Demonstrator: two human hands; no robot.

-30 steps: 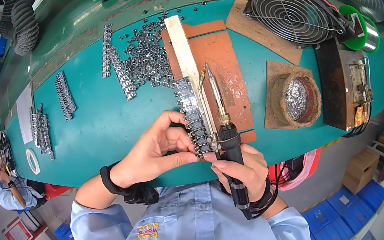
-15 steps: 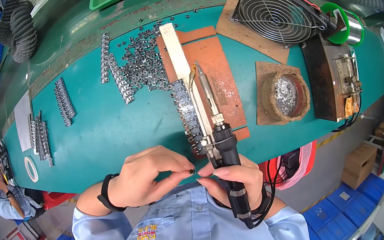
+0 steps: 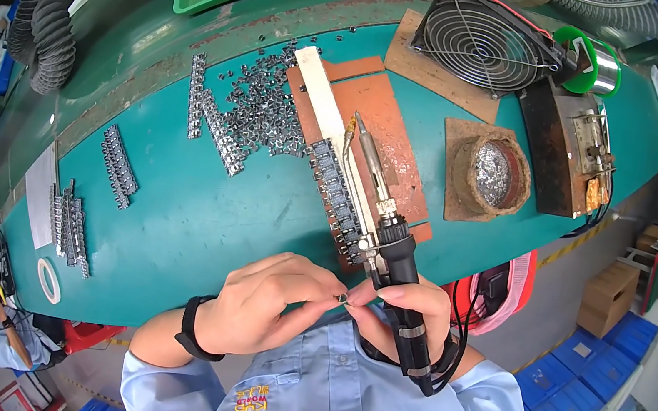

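And away comes the left hand (image 3: 273,303)! A second ago its fingers were at the near end of the row (image 3: 336,200); now they've drawn back towards the body, and the wrist has rolled over to show the back of the hand. Pinched in those fingertips, a small part (image 3: 343,298) has come into sight (half a second ago it looked just a dark speck). The right hand (image 3: 419,309) has closed up too: its fingertips stood just apart from the part, and now they meet the left's around it.
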